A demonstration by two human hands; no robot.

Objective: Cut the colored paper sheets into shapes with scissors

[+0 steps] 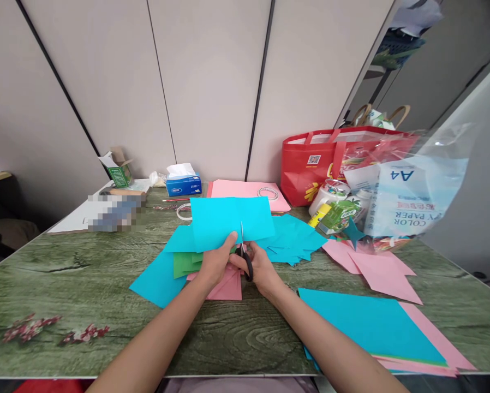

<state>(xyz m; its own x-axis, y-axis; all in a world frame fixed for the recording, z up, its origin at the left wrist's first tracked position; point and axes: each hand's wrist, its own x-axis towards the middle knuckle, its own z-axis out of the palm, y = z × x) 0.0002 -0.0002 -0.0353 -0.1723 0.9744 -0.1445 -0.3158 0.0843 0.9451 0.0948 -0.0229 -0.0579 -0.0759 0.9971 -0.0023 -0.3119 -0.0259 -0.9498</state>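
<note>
The table (77, 289) offers front-left passage; a red bag (302, 177) blocks the right beyond the turquoise sheet (220, 218).

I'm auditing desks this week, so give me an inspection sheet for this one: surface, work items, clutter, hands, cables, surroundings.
Surface: green wood-grain tabletop, flower print at front left.
Work items: blue sheet; scissors, blade overlapping the sheet's lower part.
Clutter: loose blue pieces and pink sheets; tissue box at the back; red bag back right.
Hands: left hand grips the blue sheet; right hand holds the scissors.
Cables: nothing seen.
Surroundings: pale panelled wall behind.
</note>
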